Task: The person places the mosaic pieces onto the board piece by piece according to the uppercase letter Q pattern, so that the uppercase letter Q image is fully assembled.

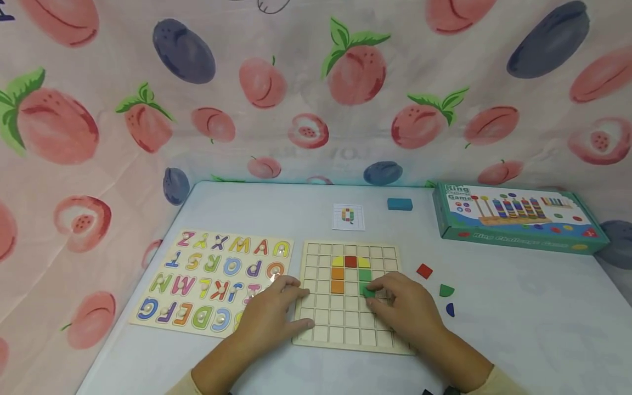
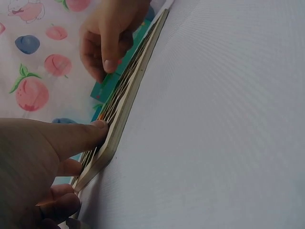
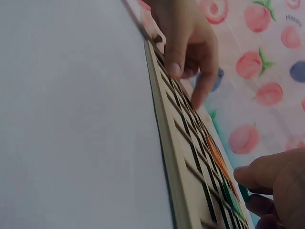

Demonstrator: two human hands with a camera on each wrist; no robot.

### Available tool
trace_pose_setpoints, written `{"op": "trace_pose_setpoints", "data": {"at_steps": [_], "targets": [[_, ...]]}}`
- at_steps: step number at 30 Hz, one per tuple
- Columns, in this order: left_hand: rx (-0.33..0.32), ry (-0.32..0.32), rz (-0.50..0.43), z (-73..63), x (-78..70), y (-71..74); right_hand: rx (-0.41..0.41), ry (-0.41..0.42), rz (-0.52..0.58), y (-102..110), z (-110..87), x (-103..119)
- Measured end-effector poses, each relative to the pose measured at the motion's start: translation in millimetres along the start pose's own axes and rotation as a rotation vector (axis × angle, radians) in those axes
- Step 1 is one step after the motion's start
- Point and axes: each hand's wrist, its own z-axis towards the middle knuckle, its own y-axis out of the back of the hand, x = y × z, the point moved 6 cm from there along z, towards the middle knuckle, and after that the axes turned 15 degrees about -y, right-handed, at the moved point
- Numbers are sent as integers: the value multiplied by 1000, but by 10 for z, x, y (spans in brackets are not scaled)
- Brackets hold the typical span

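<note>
A wooden grid board (image 1: 351, 333) lies in front of me with coloured tiles in an arch. A red square (image 1: 350, 261) tops it between two yellow rounded pieces, with two orange squares (image 1: 337, 287) down the left and a green square (image 1: 365, 275) on the right. My right hand (image 1: 412, 307) pinches a green tile (image 1: 367, 291) between thumb and fingers, right at the cell below that green square; fingers partly cover it. My left hand (image 1: 271, 315) rests at the board's left edge, thumb and fingers spread, thumb on the rim in the left wrist view.
An alphabet puzzle board (image 1: 170, 321) lies left, partly under my left hand. Loose at right are a red square (image 1: 424, 271), a green piece (image 1: 446, 290) and a blue piece (image 1: 450, 310). Behind are a picture card (image 1: 348, 217), a blue block (image 1: 399, 204) and a game box (image 1: 518, 219).
</note>
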Motion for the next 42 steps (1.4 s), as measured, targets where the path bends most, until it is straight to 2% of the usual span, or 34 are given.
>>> {"op": "trace_pose_setpoints", "data": {"at_steps": [7, 16, 24, 35, 42], "targets": [[5, 3, -1, -24, -9, 9, 35, 56, 3, -267, -74, 277], [16, 10, -3, -51, -8, -13, 24, 131, -47, -464, -159, 423], [-7, -7, 5, -46, -7, -19, -8, 148, -103, -473, -143, 440], [-17, -11, 8, -33, 2, -1, -39, 192, -121, -415, -121, 452], [-19, -9, 0, 10, 4, 23, -1, 138, -104, -335, -94, 415]]}}
